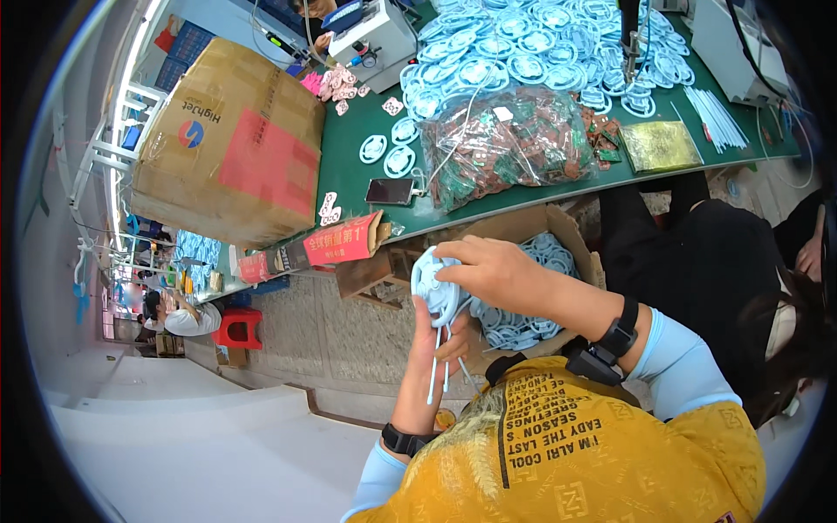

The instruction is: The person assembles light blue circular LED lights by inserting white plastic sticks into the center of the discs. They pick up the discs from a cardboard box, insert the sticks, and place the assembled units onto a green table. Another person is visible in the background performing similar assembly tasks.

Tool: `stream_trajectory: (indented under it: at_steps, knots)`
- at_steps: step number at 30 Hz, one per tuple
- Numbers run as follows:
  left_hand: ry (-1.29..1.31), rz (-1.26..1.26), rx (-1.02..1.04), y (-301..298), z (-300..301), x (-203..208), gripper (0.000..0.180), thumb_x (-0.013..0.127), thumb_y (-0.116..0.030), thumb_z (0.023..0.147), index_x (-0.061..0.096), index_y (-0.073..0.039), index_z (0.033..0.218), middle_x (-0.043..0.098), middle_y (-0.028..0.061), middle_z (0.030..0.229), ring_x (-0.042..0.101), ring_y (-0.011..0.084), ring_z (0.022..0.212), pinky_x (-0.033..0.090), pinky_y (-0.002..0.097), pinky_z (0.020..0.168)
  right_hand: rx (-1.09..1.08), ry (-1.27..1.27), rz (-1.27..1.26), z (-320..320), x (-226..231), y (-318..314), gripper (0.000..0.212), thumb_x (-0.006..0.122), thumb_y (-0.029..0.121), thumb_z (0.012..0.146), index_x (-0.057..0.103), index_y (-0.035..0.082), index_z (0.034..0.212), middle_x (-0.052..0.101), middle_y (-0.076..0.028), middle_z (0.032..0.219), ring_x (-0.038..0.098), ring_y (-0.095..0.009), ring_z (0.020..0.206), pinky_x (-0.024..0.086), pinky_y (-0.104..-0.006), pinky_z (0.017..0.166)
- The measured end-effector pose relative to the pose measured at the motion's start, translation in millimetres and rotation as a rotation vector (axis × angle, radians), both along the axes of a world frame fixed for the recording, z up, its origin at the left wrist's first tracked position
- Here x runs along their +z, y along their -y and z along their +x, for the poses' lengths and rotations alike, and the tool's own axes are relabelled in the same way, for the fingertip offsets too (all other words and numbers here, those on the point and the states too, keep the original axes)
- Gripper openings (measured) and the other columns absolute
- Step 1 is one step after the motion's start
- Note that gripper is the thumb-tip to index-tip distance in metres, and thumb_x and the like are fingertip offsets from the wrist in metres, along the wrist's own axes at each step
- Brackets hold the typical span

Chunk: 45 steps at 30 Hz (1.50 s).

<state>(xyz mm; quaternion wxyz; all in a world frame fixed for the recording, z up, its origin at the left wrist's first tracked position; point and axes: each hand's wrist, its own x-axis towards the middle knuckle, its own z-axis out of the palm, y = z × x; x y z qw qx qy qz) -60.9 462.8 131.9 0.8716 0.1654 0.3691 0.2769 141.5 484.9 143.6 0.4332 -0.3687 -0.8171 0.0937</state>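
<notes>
I hold a light-blue round plastic part in front of my body, over the floor. My left hand grips it from below, the thumb laid along its lower side. Thin light-blue strands hang down past that hand. From the right, my right hand closes on the part's upper edge with thumb and fingers. Just beyond and below the right hand is an open carton full of similar light-blue pieces. The fingers cover some of the held part.
Along the far side runs a green table with a heap of light-blue ring parts, a clear bag of circuit boards, a phone and a large cardboard box. A person in black sits to the right.
</notes>
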Motion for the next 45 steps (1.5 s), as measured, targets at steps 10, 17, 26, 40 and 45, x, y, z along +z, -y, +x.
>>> stream_trajectory:
  at_steps: [10,17,26,40,45]
  knots:
    - [0.147,0.064,-0.108,1.8,-29.8,-7.4,0.036,0.043,-0.038,0.1,0.054,-0.006,0.112,0.051,0.0056,0.075,0.032,0.0048,0.035,0.022,0.0199,0.033,-0.009,-0.194,-0.154,11.4,6.2,7.5,0.02,0.07,0.007,0.077,0.064,0.006,0.096,0.06,-0.009,0.098,0.063,-0.028,0.082,0.052,-0.0359,0.069]
    - [-0.039,0.031,-0.08,4.8,-28.1,5.1,0.029,0.043,-0.032,0.101,0.055,-0.006,0.106,0.051,0.0045,0.068,0.033,0.0082,0.034,0.023,0.0234,0.032,-0.036,-0.163,-0.202,19.9,8.3,11.9,0.021,0.071,0.012,0.076,0.063,0.008,0.095,0.057,-0.008,0.093,0.062,-0.029,0.08,0.051,-0.0381,0.066]
    - [0.041,0.118,-0.025,7.7,-25.3,29.9,0.022,0.044,-0.029,0.101,0.049,-0.008,0.096,0.046,0.003,0.064,0.031,0.0062,0.032,0.023,0.0224,0.032,0.004,-0.47,-0.319,29.0,19.5,8.3,0.041,0.068,-0.001,0.077,0.06,0.007,0.117,0.051,-0.011,0.124,0.065,-0.024,0.081,0.053,-0.0345,0.071]
    - [0.216,0.161,-0.035,16.9,-32.0,43.2,0.024,0.044,-0.031,0.1,0.047,-0.009,0.093,0.044,0.002,0.064,0.032,0.007,0.03,0.026,0.0234,0.032,0.224,-0.632,-0.492,19.7,46.1,-7.9,0.036,0.076,0.009,0.076,0.06,0.009,0.108,0.06,-0.003,0.088,0.055,-0.011,0.067,0.046,-0.0243,0.06]
    - [0.248,0.218,-0.064,14.0,-28.9,44.8,0.024,0.04,-0.032,0.102,0.044,-0.01,0.093,0.044,0.0019,0.066,0.031,0.0048,0.03,0.025,0.0233,0.032,0.209,-0.672,-0.36,13.5,56.0,-10.4,0.032,0.079,0.012,0.074,0.06,0.007,0.099,0.054,-0.001,0.079,0.049,-0.009,0.062,0.042,-0.0247,0.056]
